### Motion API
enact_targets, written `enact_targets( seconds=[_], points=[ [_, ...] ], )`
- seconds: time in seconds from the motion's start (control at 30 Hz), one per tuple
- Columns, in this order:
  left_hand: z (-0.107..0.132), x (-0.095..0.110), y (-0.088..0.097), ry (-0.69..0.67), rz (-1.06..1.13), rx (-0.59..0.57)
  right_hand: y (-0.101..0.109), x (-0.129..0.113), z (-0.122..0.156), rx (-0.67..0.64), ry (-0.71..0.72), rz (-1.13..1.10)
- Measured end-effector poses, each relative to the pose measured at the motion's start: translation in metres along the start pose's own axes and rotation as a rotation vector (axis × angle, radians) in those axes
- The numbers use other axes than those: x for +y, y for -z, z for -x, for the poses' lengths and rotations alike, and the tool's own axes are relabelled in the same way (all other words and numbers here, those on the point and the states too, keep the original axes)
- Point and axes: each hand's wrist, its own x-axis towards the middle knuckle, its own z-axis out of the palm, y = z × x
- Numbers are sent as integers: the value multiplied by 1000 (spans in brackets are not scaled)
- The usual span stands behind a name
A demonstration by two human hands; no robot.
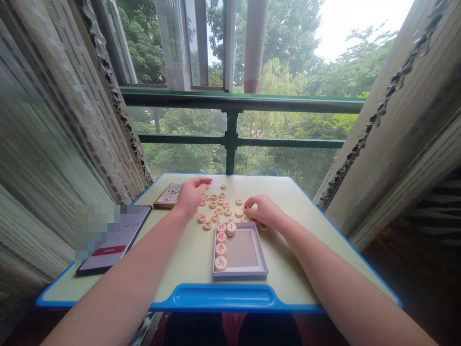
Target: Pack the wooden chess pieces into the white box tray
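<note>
Several round wooden chess pieces (216,206) with red and dark characters lie scattered in the middle of a pale green table (180,269). My left hand (190,194) rests over their left side, fingers curled loosely, holding nothing I can see. My right hand (262,211) touches the pieces at the right side of the pile, its fingertips pinched at one piece. A shallow grey box (245,252) sits just in front of the pile, with several red-lettered pieces (221,249) lined along its left and top edges.
A phone (115,240) lies at the table's left front. A flat box lid with printed characters (168,195) sits at the far left. The table has a blue rim with a front groove (223,297). Curtains hang on both sides, and a railing and window stand behind.
</note>
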Motion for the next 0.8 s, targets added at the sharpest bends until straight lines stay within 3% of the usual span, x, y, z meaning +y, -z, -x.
enact_targets(
  seconds=[0.07,0.17,0.3,0.4,0.53,0.6,0.8],
  points=[
    [-4,1,5,63,108,50,-1,0,0,9,-8,-5],
    [-8,2,13,126,222,32,-2,0,0,10,-21,-17],
    [-11,0,16,165,205,19,-3,2,-1,3,6,-5],
    [-12,-8,14,107,17,-52,-4,4,-3,16,22,14],
    [-14,-25,11,-158,-570,-135,-3,4,-2,7,3,0],
    [-16,-31,10,-217,-798,-182,-2,2,-1,13,-5,9],
    [-20,-33,14,-271,-918,-172,2,-19,-17,63,34,34]
  ],
)
